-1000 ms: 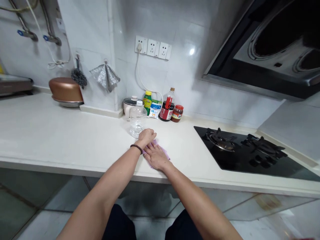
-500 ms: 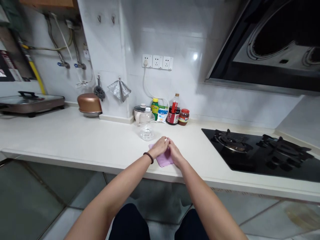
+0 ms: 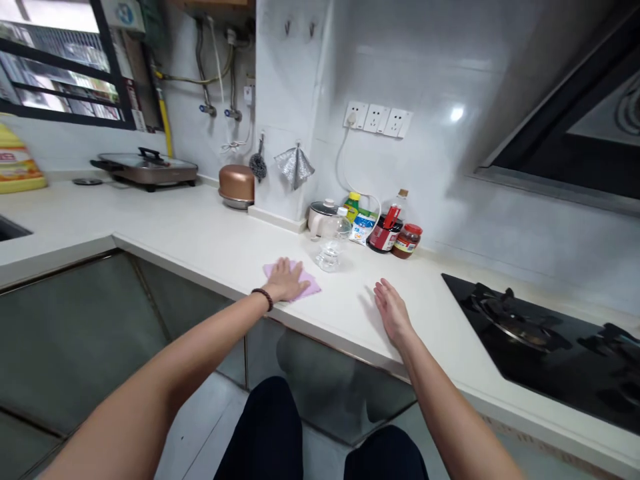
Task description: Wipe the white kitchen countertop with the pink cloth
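My left hand [image 3: 285,281], with a dark beaded bracelet at the wrist, lies flat on a pink cloth [image 3: 311,287] near the counter's front edge. Its fingers are spread and press the cloth down rather than wrap round it. My right hand [image 3: 391,309] is over the counter to the right, fingers stretched out and nothing in them. Between and behind the hands stands a clear plastic bottle [image 3: 330,250] with a white cap. The pale counter [image 3: 350,313] runs under both hands.
Behind the bottle are a small lidded pot [image 3: 320,217], a packet [image 3: 363,228], a dark jar [image 3: 384,235] and a red-lidded jar [image 3: 407,241]. A black gas hob [image 3: 505,353] lies right. Further left are a copper-coloured pot [image 3: 237,183] and an electric pan [image 3: 155,170].
My hands have parted. The left has slid the cloth leftward and flattened onto it; the right has come off the cloth to the right. The view has turned left.
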Demonstrator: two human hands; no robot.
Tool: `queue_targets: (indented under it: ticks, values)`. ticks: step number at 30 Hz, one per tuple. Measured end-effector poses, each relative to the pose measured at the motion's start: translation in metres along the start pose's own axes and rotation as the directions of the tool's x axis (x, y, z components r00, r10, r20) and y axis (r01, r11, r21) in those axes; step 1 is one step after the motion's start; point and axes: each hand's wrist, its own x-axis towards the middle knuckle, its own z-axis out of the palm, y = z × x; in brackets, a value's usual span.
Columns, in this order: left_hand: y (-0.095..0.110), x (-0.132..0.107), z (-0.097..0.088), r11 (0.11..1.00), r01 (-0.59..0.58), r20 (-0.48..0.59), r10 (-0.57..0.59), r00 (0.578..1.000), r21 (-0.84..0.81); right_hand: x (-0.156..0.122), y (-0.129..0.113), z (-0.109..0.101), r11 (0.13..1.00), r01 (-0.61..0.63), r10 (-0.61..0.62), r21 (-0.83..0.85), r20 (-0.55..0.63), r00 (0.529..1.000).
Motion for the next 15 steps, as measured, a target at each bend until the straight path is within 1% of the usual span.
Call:
queue_targets:
  ticks: [2,3,5,7,10,12,15]
  values:
    - [-0.035,0.003,-0.006,0.985,0.173,-0.036,-0.173,0.984,0.007,0.006,-0.001,-0.005,0.998,0.010,-0.011,-0.061,-0.015,1.000]
    - [-0.048,0.004,-0.009,0.973,0.230,-0.045,-0.229,0.972,0.010,0.009,0.000,-0.005,0.995,0.014,-0.016,-0.103,-0.014,1.000]
    - [-0.064,0.007,-0.012,0.962,0.273,-0.049,-0.272,0.961,0.012,0.017,0.001,-0.003,0.979,0.027,-0.026,-0.201,0.009,1.000]
    - [-0.069,0.010,-0.013,0.967,0.257,-0.053,-0.256,0.965,0.007,0.026,0.003,0.006,0.954,0.057,-0.048,-0.295,0.040,0.998]
    - [-0.068,0.011,-0.011,0.972,0.237,-0.072,-0.237,0.969,-0.008,0.040,0.005,0.035,0.913,0.105,-0.093,-0.393,0.050,0.994]
    - [-0.067,0.011,-0.009,0.972,0.235,-0.079,-0.236,0.968,-0.022,0.049,0.005,0.064,0.892,0.123,-0.115,-0.434,0.045,0.992]
    - [-0.067,0.011,-0.006,0.970,0.239,-0.084,-0.241,0.967,-0.035,0.066,0.005,0.112,0.862,0.138,-0.152,-0.488,0.012,0.988]
